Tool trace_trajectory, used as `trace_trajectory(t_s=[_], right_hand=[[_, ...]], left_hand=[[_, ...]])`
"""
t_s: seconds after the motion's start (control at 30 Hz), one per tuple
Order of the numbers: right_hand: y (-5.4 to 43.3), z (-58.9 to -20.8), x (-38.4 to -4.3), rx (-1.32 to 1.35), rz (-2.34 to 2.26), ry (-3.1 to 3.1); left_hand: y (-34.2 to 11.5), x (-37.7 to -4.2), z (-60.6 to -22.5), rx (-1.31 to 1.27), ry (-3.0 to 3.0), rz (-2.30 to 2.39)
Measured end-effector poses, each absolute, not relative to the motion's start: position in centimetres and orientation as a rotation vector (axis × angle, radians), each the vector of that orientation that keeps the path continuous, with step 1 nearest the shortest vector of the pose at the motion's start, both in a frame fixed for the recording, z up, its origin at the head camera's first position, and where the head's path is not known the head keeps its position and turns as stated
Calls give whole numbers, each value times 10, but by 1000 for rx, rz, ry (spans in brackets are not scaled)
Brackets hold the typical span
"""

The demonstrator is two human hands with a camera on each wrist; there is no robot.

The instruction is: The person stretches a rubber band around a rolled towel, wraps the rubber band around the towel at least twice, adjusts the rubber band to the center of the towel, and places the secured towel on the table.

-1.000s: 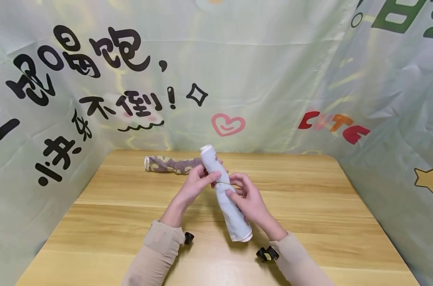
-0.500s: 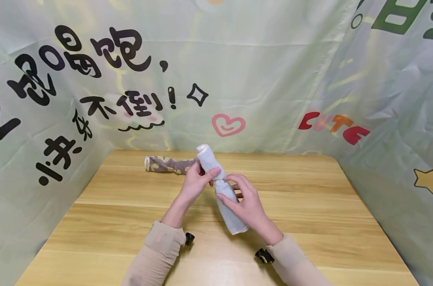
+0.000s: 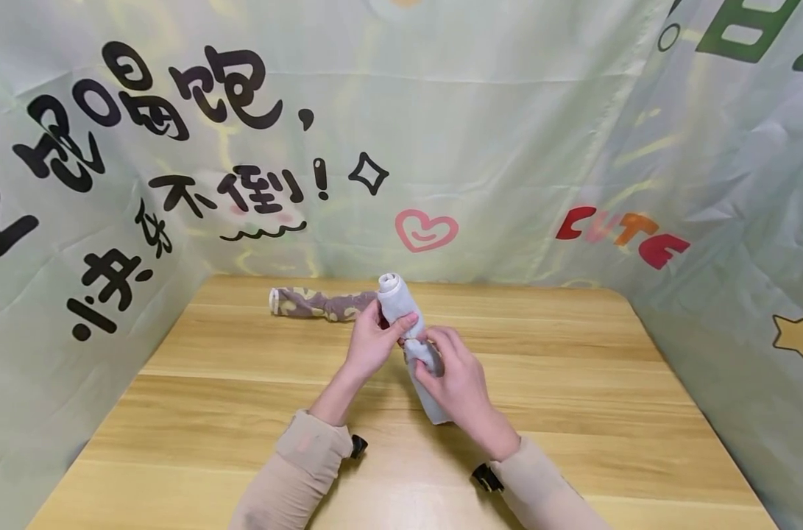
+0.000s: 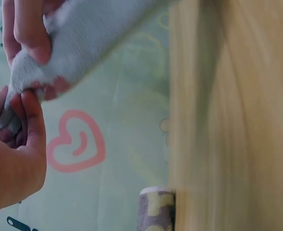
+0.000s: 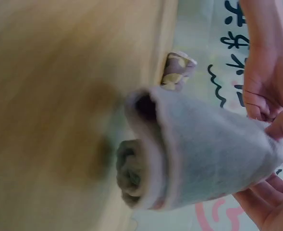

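Observation:
A pale grey-blue towel, rolled into a tube, is held tilted above the table, its coiled far end facing up. A thin band seems to cinch its narrowed middle. My left hand grips the far half just beyond that waist, thumb on top and fingers mostly hidden behind. On the near half, my right hand pinches the cloth close to the waist. The right wrist view shows the loosely coiled near end of the rolled towel. Fingers of both hands meet at the pinched waist in the left wrist view.
A second rolled towel, purple-brown with yellow patches and narrowed at its middle, lies near the back edge of the wooden table. Printed cloth walls stand behind and at both sides.
The grey-blue towel's near end has drawn up and away from me, and its far coiled end now faces more upward. Both hands keep hold near the waist; the right fingers have closed in toward it.

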State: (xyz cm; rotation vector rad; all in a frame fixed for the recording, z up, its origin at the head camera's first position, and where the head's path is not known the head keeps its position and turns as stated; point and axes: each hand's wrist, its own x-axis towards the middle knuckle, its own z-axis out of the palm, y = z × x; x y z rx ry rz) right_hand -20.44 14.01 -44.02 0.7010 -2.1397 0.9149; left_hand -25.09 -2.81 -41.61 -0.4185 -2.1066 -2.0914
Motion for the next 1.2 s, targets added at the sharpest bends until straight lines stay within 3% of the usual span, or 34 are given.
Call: trace_trajectory(t_s=[0.6, 0.77, 1.03, 1.2], right_hand=[[140, -444, -208, 817, 1000, -2230], [144, -442, -207, 739, 1293, -2329], [154, -426, -206, 635, 2078, -2258], [154, -427, -205, 635, 2068, -2231]], left_hand=[[-27, -252, -414, -190, -2037, -2217], [-35, -255, -415, -283, -2138, -2311], [-56, -258, -412, -660, -2166, -2355], [-56, -259, -412, -558, -2124, -2306]])
